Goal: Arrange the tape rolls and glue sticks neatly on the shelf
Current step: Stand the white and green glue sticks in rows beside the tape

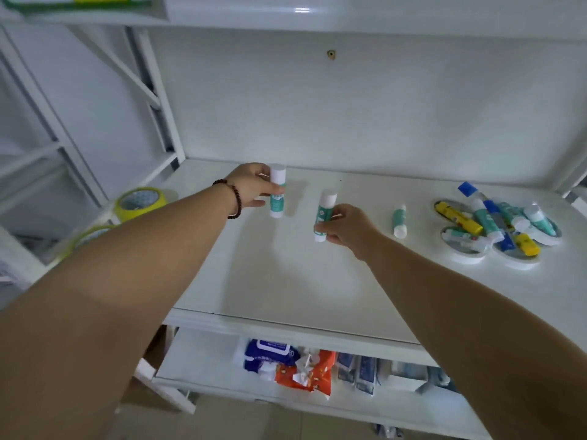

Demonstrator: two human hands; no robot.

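Lots here is cut off or mushy, so grain of salt. The pile at the right end of the white metal shelf (286, 281) is the hardest bit: a heap of teal-and-white glue sticks (482, 217) mixed with yellow tubes (457, 217) and blue-capped ones (467, 188), all lying across a few flat white tape rolls (467, 249). They overlap so much I can't count them or tell where one tape ring ends. On the far left, two yellow-rimmed tape rolls (141, 201) sit stacked beside the shelf frame, the lower one mostly hidden behind the left forearm and blurred. The lower shelf has soft plastic packets, blue (270, 354) and orange (314, 369), labels unreadable, and the top edge clips off something green up above.

Now the clear part. The left hand (251, 185), with a dark beaded bracelet (233, 198) on the wrist, pinches an upright white-capped teal glue stick (277, 192) between thumb and fingers toward the back of the shelf. Its base looks at or just above the surface, can't tell which. The right hand (346, 227) grips a second identical glue stick (324, 215), also roughly upright and tilted slightly, fingers wrapped round its lower half so the bottom is partly hidden. A third small glue stick (399, 221) lies flat on its own between the right hand and the pile. All smooth, glossy plastic cylinders; the shelf is shiny painted metal.
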